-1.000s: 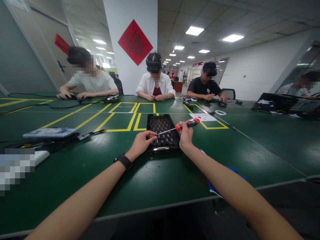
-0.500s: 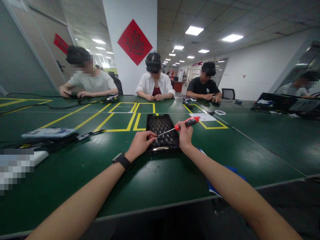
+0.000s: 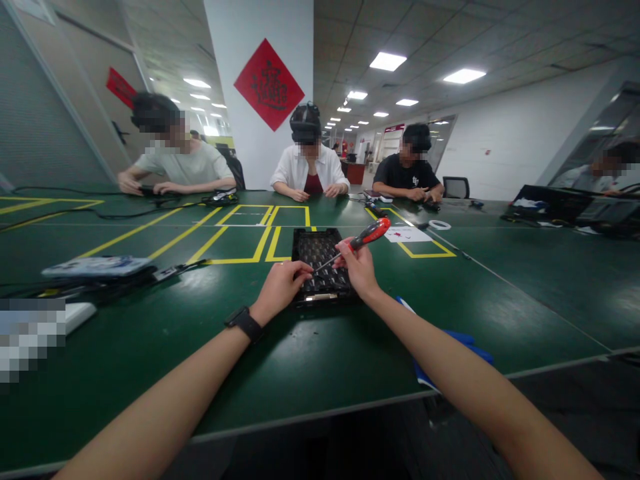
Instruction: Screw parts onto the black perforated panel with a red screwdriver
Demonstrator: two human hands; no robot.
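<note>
My right hand [image 3: 361,270] is closed around the front of a screwdriver [image 3: 371,234] with a red and dark grey handle. Its thin metal shaft slants down to the left, and the handle points up to the right. The tip meets the pinched fingertips of my left hand [image 3: 286,285]. Whatever lies between those fingertips is too small to make out. Both hands are over a black open case [image 3: 316,241], whose inside shows rows of small shiny spots. A light-coloured piece sits on its near edge.
Blue-and-white gloves [image 3: 425,373] lie under my right forearm. Paper [image 3: 407,234] and a white ring [image 3: 440,225] are to the right of the case. A stack with a light-blue top [image 3: 103,265] and cables lies left. Several people sit across the green table [image 3: 240,393].
My right hand has slid left, toward the shaft, and the screwdriver handle now stands steeper. My left hand stays in place. The person opposite in white has parted their hands.
</note>
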